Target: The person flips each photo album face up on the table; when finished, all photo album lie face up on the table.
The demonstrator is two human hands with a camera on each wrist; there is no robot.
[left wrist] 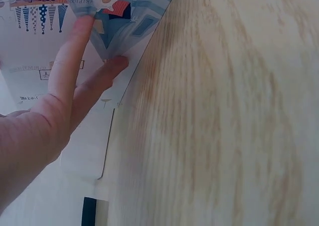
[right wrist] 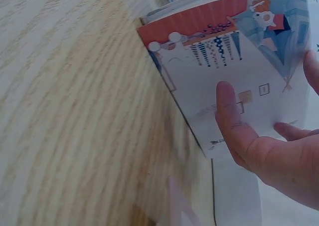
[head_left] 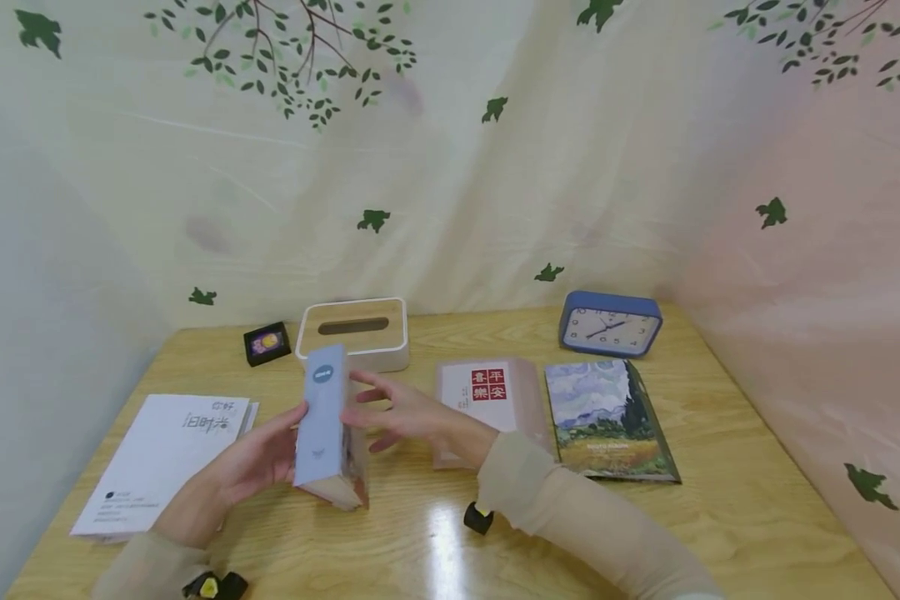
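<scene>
A thick photo album (head_left: 322, 425) stands upright on the wooden table, its light-blue spine towards me. Its cover (right wrist: 194, 81) carries red, white and blue drawings. My left hand (head_left: 258, 458) is at the album's left side; in the left wrist view two nearly straight fingers (left wrist: 70, 56) touch the cover. On the opposite side, my right hand (head_left: 408, 412) has its fingers spread, with fingertips against or very near the other cover. Neither hand's fingers curl round the album.
A white album (head_left: 165, 458) lies at left. To the right lie a pinkish album (head_left: 457, 408) with red characters and a landscape-painting album (head_left: 607, 417). Behind stand a small black framed item (head_left: 267, 343), a white tissue box (head_left: 382, 360) with wooden lid, and a blue clock (head_left: 611, 323).
</scene>
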